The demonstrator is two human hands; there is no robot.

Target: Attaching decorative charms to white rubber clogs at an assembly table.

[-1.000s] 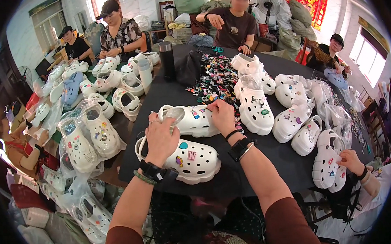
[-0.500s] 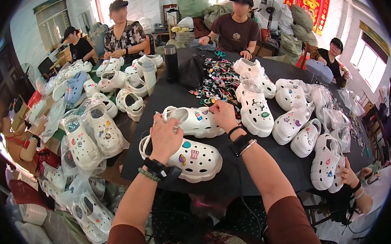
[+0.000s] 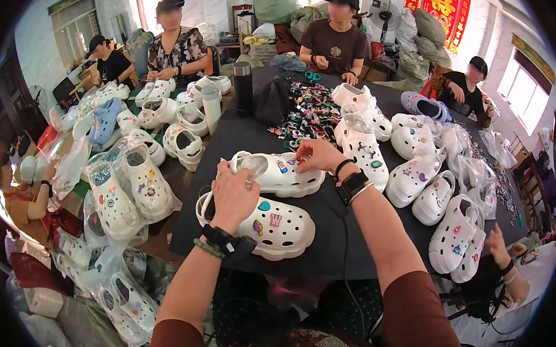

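Observation:
Two white clogs lie side by side before me on the black table, toes to the right. My left hand (image 3: 234,191) is closed on the heel end of the far clog (image 3: 305,183), its wrist above the near clog (image 3: 293,230). With fingertips pinched, my right hand (image 3: 320,157) holds a small red shoe charm (image 3: 300,161) against the top of the far clog. Other charms sit beside it, one blue and red. The near clog bears a teal charm, a purple and yellow one and a pink letter charm (image 3: 275,221). Its heel strap stands at the left.
A heap of loose charms (image 3: 309,112) lies beyond my hands. White clogs (image 3: 362,141) line the right side. A black bottle (image 3: 243,88) and a pale bottle (image 3: 212,109) stand at the back left. Bagged clogs (image 3: 146,183) crowd the left. Several co-workers sit around.
My right fingertips have dropped onto the far clog's top, with red showing between them. A co-worker's hand at lower right has left the clogs there. A lilac clog now rests at the far right.

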